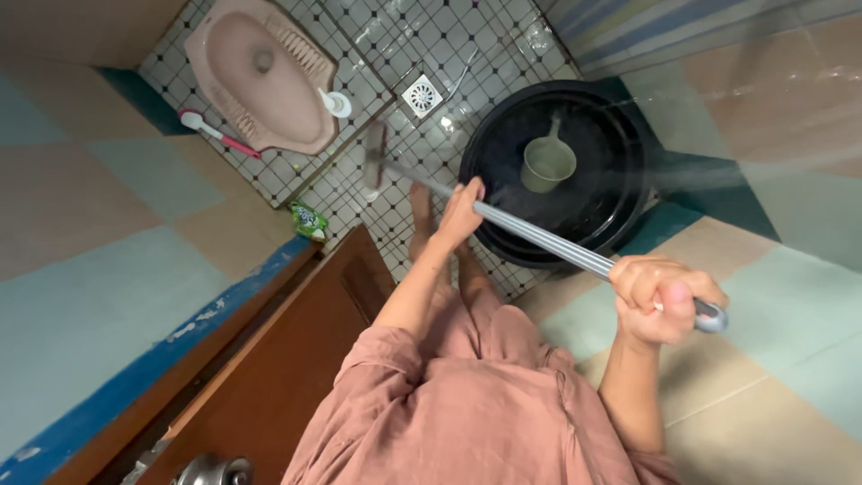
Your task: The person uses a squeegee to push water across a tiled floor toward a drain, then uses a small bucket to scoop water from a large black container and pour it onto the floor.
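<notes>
Right hand (663, 296), lower right, is clamping the metal mop handle (539, 238); left hand (460, 214) is wrapping it mid-frame — keep strokes short, head (375, 162) pressing flat on wet tiles (395, 54).

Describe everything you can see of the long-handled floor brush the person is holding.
The floor brush has a long, ribbed, silver-grey handle that looks like metal, running diagonally from lower right to upper left. Its dark head is blurred and meets the wet, small-tiled floor beside the floor drain. The left hand grips the handle midway; the right hand clasps it near the rounded top end. The handle passes over the black water tub.
</notes>
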